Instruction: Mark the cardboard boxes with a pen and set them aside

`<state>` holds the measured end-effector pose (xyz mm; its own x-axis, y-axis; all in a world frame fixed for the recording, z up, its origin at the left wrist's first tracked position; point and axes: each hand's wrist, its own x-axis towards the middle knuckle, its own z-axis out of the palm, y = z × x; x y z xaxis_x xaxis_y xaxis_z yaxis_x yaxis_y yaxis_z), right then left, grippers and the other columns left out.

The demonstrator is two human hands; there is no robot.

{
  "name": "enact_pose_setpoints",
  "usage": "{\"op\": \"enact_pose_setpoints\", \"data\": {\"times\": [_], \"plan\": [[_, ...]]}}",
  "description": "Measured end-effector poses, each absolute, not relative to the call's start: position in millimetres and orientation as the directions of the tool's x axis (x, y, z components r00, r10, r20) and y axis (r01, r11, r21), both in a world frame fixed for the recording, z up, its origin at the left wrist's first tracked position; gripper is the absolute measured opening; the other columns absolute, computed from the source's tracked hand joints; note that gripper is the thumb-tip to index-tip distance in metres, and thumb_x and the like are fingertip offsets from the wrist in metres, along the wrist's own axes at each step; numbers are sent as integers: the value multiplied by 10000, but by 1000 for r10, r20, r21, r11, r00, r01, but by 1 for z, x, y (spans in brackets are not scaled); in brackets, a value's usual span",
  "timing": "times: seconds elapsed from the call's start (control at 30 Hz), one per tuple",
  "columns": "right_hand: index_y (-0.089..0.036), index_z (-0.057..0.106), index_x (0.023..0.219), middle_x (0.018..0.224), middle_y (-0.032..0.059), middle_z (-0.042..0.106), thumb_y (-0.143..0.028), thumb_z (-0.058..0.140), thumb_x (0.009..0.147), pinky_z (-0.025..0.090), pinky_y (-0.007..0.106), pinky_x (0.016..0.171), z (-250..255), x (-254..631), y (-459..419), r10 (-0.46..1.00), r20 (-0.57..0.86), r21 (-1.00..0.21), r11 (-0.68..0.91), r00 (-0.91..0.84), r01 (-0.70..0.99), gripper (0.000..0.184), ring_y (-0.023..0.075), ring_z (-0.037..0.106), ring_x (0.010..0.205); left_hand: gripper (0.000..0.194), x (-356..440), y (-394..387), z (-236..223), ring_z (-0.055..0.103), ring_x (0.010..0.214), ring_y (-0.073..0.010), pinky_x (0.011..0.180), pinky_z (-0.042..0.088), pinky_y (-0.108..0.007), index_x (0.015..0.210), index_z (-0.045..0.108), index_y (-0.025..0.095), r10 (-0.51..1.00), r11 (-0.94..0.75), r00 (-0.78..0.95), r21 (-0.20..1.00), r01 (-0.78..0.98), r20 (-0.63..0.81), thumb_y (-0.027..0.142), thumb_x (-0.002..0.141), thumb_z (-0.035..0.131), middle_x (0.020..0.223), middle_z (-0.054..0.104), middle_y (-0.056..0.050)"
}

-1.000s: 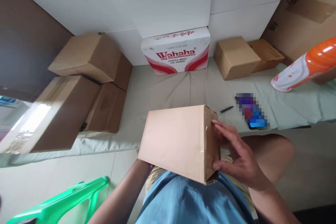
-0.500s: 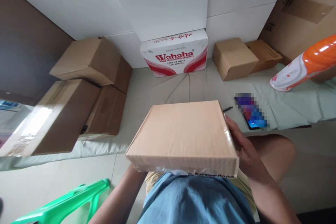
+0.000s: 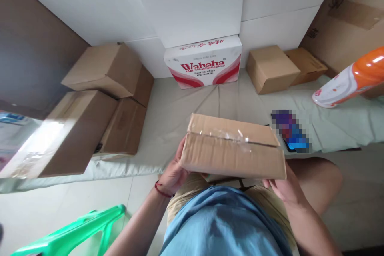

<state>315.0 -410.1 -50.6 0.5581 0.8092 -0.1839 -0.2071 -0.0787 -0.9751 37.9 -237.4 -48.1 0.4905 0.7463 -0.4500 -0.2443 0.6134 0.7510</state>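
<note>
A flat brown cardboard box (image 3: 232,156) is held up in front of my body, over my lap. Clear tape runs along the seam of the side turned up toward me, and one flap edge stands slightly apart at the right. My left hand (image 3: 175,172) grips its left end, with a red cord around the wrist. At the lower right corner my right hand (image 3: 283,184) supports it, fingers partly under the box. Beyond the box, a phone (image 3: 289,130) with a blurred screen lies on the cloth-covered surface.
Several cardboard boxes (image 3: 103,70) are stacked at the left. A white and red Wahaba carton (image 3: 207,64) stands against the wall. Smaller brown boxes (image 3: 271,68) and an orange and white bottle (image 3: 348,80) are at the right. A green plastic stool (image 3: 75,232) stands at lower left.
The box has been tilted, so its taped side now faces me instead of its broad plain face. My left hand has come into view at its left end; my right hand has shifted lower.
</note>
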Motion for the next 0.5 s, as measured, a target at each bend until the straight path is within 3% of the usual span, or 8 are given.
{"op": "enact_pose_setpoints", "data": {"times": [0.07,0.17,0.27,0.37,0.43,0.5], "plan": [[-245,613,779,528,-43,572,-638,776,887,451,235,366,-53,312,-410,808,-270,-938,-98,525,-332,439,129,516,377,882,38,-236,-47,817,1095,-287,940,691,-326,1459,714,303,745,598,541,750,-282,-390,485,674,1071,1284,832,-77],[-232,570,744,515,-49,575,-671,842,802,478,206,375,-51,307,-405,798,-365,-866,-102,480,-489,520,119,550,378,675,36,-235,-40,780,699,-182,618,683,-267,1489,683,332,700,619,622,734,-280,-352,514,885,923,1103,844,-35],[-227,630,767,509,-48,576,-741,881,744,444,184,337,-46,305,-401,796,-395,-827,-91,458,-555,573,112,537,369,644,33,-234,-29,764,641,-189,538,687,-294,1496,672,331,648,634,676,741,-223,-351,591,935,851,1000,819,-21],[-234,715,847,559,-25,630,-871,837,729,437,190,316,-44,309,-403,806,-382,-812,-59,452,-581,659,126,569,390,793,30,-235,-19,803,777,-220,605,734,-350,1598,598,340,630,593,711,785,-181,-312,672,918,834,1271,793,-89],[-245,757,940,657,3,704,-920,818,711,454,204,318,-45,313,-408,828,-351,-810,-35,437,-586,715,144,615,429,865,30,-236,-15,808,846,-221,613,737,-338,1653,536,376,638,551,713,819,-159,-290,648,900,863,1524,682,-121],[-249,761,976,705,15,728,-902,867,670,488,219,340,-46,317,-413,863,-316,-815,-34,394,-579,729,154,640,458,872,32,-235,-12,807,877,-214,611,732,-310,1672,510,390,642,528,705,840,-121,-302,608,908,870,1643,585,-130]]}}
